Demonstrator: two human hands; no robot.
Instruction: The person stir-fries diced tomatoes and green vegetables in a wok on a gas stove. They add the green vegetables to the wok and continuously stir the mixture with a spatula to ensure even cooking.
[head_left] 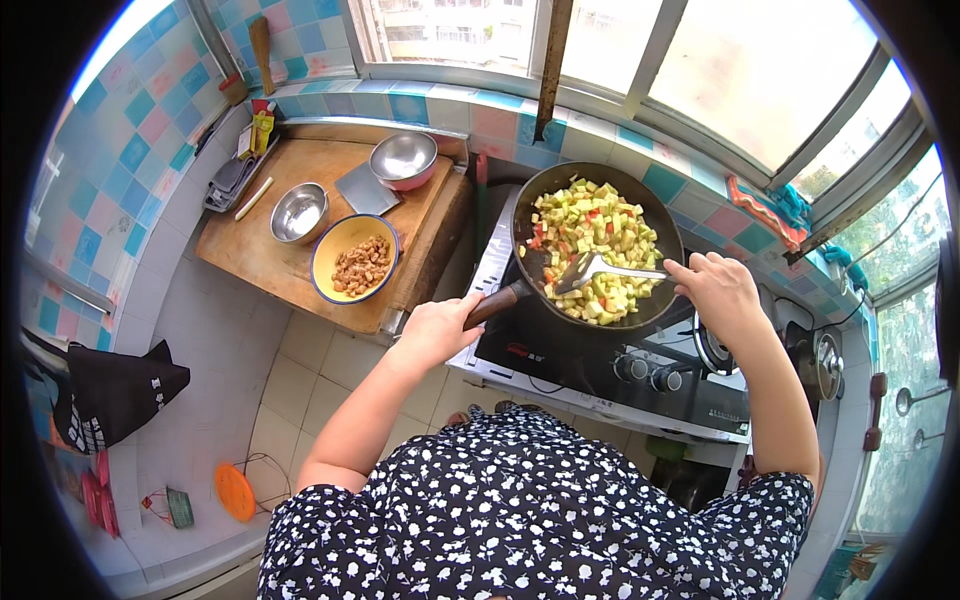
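Left hand (437,331) clasps pan handle (495,303); right hand (719,292) pinches spatula (612,268), its end hidden.

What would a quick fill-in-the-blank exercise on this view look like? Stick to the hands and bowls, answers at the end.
1. The left hand grips the pan by its ____.
2. From the right hand, the blade of the spatula points toward the person's ____.
3. The bowl holding brown chunks is ____ inside.
4. The metal bowl nearer the window is ____ outside.

Missing words: handle; left; yellow; pink.
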